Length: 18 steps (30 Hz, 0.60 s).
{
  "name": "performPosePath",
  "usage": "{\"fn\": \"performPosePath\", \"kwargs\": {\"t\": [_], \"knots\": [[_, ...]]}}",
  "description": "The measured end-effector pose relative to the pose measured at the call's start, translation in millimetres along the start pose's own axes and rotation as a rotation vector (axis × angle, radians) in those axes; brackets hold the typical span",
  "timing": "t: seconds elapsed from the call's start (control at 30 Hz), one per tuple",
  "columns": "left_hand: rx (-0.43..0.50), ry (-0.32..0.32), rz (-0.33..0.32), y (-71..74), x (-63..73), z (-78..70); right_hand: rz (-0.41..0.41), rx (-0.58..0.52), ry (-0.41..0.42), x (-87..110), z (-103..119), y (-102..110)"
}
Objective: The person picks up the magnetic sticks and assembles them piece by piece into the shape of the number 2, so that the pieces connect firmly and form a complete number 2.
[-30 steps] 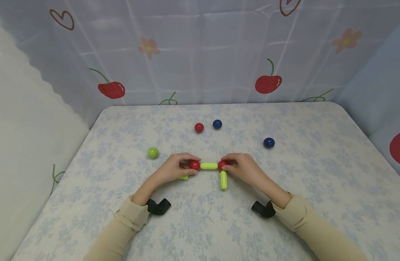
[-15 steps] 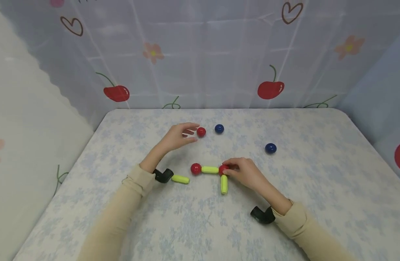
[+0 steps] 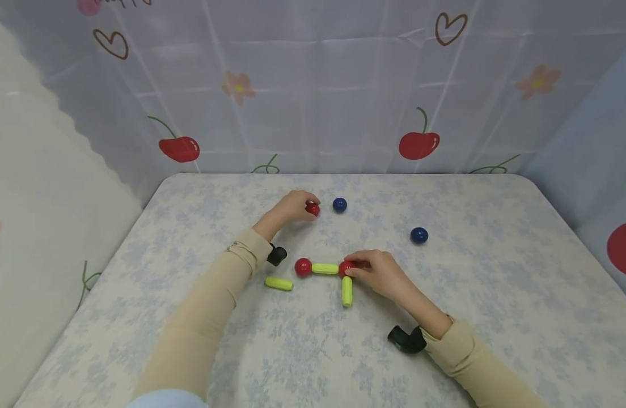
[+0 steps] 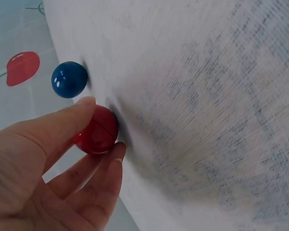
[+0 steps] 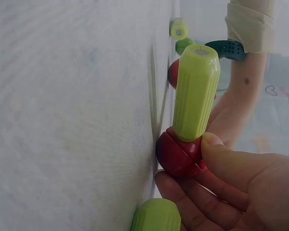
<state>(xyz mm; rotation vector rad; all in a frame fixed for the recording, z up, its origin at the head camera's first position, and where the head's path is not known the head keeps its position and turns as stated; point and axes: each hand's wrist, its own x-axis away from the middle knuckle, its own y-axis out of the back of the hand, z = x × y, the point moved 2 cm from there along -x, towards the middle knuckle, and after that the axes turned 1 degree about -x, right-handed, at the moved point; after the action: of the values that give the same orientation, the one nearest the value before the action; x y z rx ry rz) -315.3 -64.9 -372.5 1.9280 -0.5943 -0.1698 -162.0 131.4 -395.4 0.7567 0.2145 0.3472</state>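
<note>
My left hand [image 3: 292,207] is at the back of the table, holding a glossy red ball [image 4: 98,130] between thumb and fingers. In the head view that ball is partly hidden by the fingers. My right hand [image 3: 376,272] pinches another red ball [image 5: 178,154], from which a yellow-green ribbed rod [image 5: 196,96] points toward the person. A second rod [image 3: 325,268] lies between this ball and a further red ball [image 3: 303,267], touching both. In the right wrist view, one more rod end [image 5: 156,216] shows at the bottom edge, beside the fingers.
A loose yellow-green rod [image 3: 279,284] lies left of the joined pieces. Blue balls sit near the back [image 3: 339,205] and at the right [image 3: 419,236]. A green ball [image 5: 184,45] appears in the right wrist view. Patterned curtains [image 3: 313,102] stand behind the table.
My left hand has left the left-hand ball of the joined pieces and reached to the back, where its fingers have closed round a loose red ball. My right hand stays on its ball.
</note>
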Motion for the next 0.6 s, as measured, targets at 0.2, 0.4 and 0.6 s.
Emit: {"fn": "performPosePath", "kwargs": {"t": [0.2, 0.4, 0.6], "knots": [[-0.028, 0.030, -0.042, -4.0, 4.7, -2.8, 0.002, -0.011, 0.001, -0.6, 0, 0], [0.163, -0.064, -0.166, 12.0, 44.8, -19.6, 0.005, -0.009, -0.006, -0.6, -1, 0], [0.343, -0.225, -0.227, -4.5, 116.6, -49.5, 0.000, -0.011, 0.015, -0.5, -3, 2]]}}
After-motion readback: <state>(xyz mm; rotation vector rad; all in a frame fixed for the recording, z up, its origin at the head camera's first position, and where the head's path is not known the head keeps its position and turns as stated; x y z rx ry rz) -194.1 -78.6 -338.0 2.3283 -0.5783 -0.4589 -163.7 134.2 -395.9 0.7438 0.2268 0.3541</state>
